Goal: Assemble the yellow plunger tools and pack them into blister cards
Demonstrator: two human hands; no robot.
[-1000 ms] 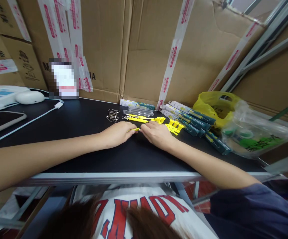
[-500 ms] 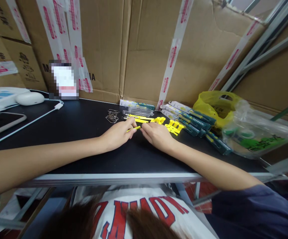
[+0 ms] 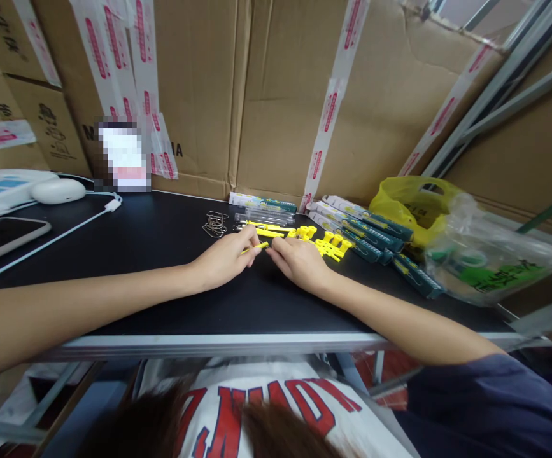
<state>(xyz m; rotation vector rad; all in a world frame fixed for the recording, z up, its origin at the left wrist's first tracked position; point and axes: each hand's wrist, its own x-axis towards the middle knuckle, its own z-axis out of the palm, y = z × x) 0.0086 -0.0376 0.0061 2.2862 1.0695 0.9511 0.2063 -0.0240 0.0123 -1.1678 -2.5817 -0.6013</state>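
Prob. a storage rm w/ cardboard boxes [image 3: 295,102], metal racking [image 3: 500,95].

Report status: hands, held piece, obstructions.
Left hand gripping thin yellow piece. Right hand at its tip, grip unclear. Yellow parts just beyond right hand, no obstruction visible.

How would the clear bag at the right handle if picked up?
Clear bag: likely floppy, as its thin film is creased. Probably shifts its weight when lifted, since a round object shows through it. May snag or nudge the yellow bag it crowds against.
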